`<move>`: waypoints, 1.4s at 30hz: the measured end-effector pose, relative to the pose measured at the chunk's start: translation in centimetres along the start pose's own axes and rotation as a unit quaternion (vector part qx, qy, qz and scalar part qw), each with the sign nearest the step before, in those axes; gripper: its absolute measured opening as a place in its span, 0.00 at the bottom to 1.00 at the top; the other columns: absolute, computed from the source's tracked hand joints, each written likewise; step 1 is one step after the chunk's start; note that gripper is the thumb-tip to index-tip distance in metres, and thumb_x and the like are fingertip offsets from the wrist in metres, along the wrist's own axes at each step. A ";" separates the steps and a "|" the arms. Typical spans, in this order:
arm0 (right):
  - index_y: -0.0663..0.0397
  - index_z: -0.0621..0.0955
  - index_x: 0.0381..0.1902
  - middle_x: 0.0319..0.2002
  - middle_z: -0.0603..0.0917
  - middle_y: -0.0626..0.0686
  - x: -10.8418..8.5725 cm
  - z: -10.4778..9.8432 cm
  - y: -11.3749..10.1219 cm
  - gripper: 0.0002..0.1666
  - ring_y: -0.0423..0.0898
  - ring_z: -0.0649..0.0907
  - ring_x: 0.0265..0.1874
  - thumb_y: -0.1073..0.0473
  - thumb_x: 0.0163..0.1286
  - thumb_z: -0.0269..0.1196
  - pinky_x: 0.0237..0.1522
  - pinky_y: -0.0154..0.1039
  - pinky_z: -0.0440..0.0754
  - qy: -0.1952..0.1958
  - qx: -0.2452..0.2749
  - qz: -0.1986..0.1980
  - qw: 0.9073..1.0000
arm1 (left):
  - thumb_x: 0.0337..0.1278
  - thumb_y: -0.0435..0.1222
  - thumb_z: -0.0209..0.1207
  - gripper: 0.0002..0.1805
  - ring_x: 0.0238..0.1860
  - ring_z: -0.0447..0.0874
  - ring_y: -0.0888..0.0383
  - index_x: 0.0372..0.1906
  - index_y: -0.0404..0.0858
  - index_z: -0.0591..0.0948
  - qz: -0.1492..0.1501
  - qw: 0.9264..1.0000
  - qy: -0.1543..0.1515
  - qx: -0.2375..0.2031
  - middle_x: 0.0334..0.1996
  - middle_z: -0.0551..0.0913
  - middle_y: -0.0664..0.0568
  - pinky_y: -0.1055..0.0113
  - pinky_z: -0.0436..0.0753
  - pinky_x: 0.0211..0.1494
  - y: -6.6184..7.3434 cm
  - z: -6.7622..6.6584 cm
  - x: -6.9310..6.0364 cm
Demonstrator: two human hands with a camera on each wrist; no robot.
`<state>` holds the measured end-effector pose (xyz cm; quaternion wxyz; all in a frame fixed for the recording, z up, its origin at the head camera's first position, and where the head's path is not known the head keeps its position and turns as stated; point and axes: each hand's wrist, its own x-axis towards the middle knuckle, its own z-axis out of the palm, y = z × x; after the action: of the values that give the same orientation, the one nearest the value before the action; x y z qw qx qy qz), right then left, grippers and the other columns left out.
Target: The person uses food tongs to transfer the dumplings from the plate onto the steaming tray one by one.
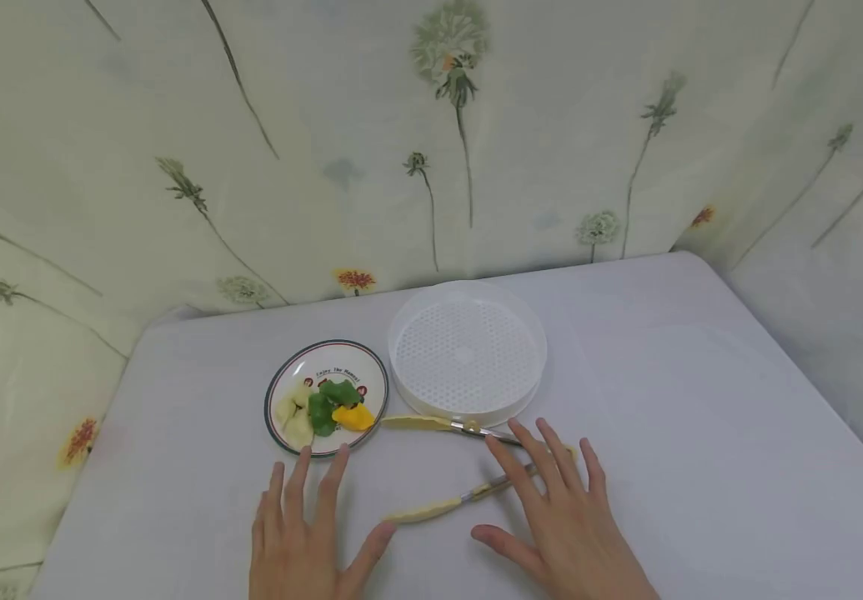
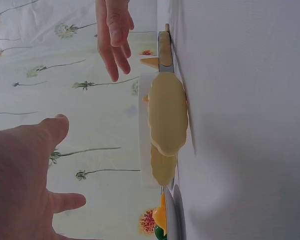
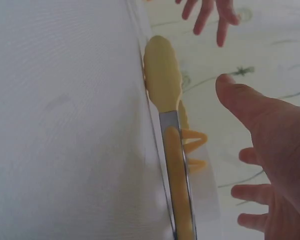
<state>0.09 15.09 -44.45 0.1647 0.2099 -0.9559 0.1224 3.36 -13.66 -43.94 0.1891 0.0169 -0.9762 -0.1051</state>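
My left hand (image 1: 299, 533) is spread above the table in front of the plate (image 1: 303, 357), holding nothing. Fingers apart, my right hand (image 1: 569, 529) hovers over the hinged end of a pair of tongs (image 1: 427, 511). These tongs have metal arms and pale yellow scalloped tips, and lie spread in a V with the tips to the left. Both wrist views show the tongs' near tip (image 2: 167, 115) with no fingers gripping it. On the plate are pale dumpling-shaped pieces (image 1: 298, 429), green pieces (image 1: 321, 414) and a yellow one (image 1: 354, 417).
A round white perforated tray (image 1: 467, 354) with a raised rim sits behind the tongs, right of the plate. The white-covered table (image 1: 701, 433) meets a flower-printed cloth (image 1: 341, 167) at the back and sides.
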 end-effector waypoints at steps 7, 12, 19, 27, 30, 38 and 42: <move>0.33 0.62 0.86 0.81 0.68 0.51 0.0 0.0 0.1 0.55 0.59 0.65 0.81 0.14 0.71 0.48 0.72 0.74 0.67 -0.007 -0.007 -0.004 1.000 | 0.63 0.60 0.68 0.41 0.69 0.78 0.31 0.79 0.53 0.71 -0.022 0.998 0.004 -0.058 0.72 0.77 0.40 0.31 0.86 0.62 0.0 -0.6 0.2; 0.35 0.62 0.86 0.81 0.69 0.49 0.1 -0.4 0.4 0.55 0.58 0.67 0.81 0.13 0.72 0.45 0.72 0.73 0.69 -0.012 -0.036 -0.025 0.999 | 0.75 0.56 0.62 0.36 0.71 0.78 0.39 0.80 0.52 0.69 -0.094 0.989 -0.059 -0.096 0.75 0.75 0.44 0.35 0.88 0.64 0.5 -1.8 0.5; 0.38 0.66 0.84 0.80 0.72 0.49 0.5 -0.5 1.2 0.55 0.57 0.69 0.80 0.13 0.73 0.41 0.72 0.71 0.70 -0.001 -0.046 -0.058 0.997 | 0.81 0.58 0.52 0.34 0.76 0.74 0.43 0.83 0.54 0.64 -0.165 0.965 -0.151 -0.138 0.79 0.69 0.48 0.37 0.83 0.74 0.7 -3.0 1.0; 0.38 0.64 0.85 0.81 0.71 0.48 1.1 -0.4 1.5 0.56 0.57 0.69 0.80 0.14 0.71 0.49 0.74 0.69 0.70 -0.023 -0.040 -0.069 0.996 | 0.84 0.56 0.50 0.34 0.73 0.77 0.43 0.82 0.47 0.64 -0.169 0.953 -0.138 -0.209 0.76 0.73 0.44 0.40 0.84 0.73 -0.2 -2.4 1.5; 0.41 0.63 0.85 0.81 0.71 0.49 1.4 -0.2 1.6 0.58 0.57 0.71 0.79 0.17 0.69 0.57 0.75 0.68 0.71 -0.036 -0.033 -0.074 0.996 | 0.85 0.56 0.49 0.33 0.73 0.79 0.42 0.81 0.45 0.65 -0.179 0.941 -0.143 -0.248 0.77 0.73 0.46 0.43 0.87 0.70 -0.7 -2.1 1.8; 0.45 0.66 0.83 0.76 0.76 0.53 2.4 0.4 2.1 0.58 0.56 0.79 0.72 0.22 0.65 0.67 0.72 0.69 0.77 -0.055 -0.013 -0.085 0.995 | 0.85 0.57 0.47 0.30 0.75 0.80 0.44 0.80 0.48 0.65 -0.253 0.883 -0.177 -0.352 0.79 0.71 0.49 0.46 0.84 0.77 -2.0 -1.5 2.5; 0.47 0.66 0.82 0.75 0.76 0.53 2.8 0.7 2.3 0.57 0.54 0.79 0.71 0.23 0.66 0.66 0.70 0.69 0.78 -0.057 -0.011 -0.096 0.994 | 0.85 0.58 0.46 0.33 0.72 0.82 0.46 0.82 0.47 0.62 -0.307 0.834 -0.188 -0.417 0.79 0.70 0.45 0.56 0.86 0.75 -2.9 -0.9 3.0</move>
<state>-3.50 15.96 -44.45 0.1232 0.3055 -0.9406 0.0829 0.89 -16.87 -42.58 -0.0509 0.2155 -0.8009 -0.5563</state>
